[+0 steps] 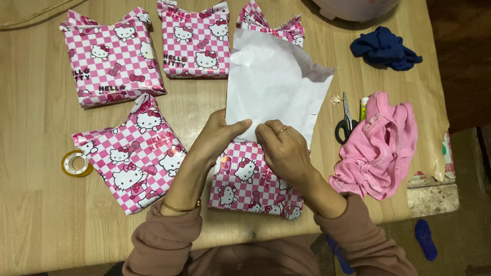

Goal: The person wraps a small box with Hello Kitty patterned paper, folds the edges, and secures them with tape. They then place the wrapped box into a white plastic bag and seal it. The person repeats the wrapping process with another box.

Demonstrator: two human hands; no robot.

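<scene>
1. Parcel point(253, 184) lies at table's point(41, 225) near edge, half wrapped.
2. Left hand point(217, 138) and right hand point(284, 148) both pinch paper point(273, 87) flap.
3. Advice: keep fold taut, edges square.

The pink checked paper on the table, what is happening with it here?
A person is wrapping a parcel in pink checked paper on a wooden table. The left hand and right hand press down the white underside of the loose sheet. Four wrapped parcels lie nearby, with a tape roll, scissors and a pink garment.
</scene>
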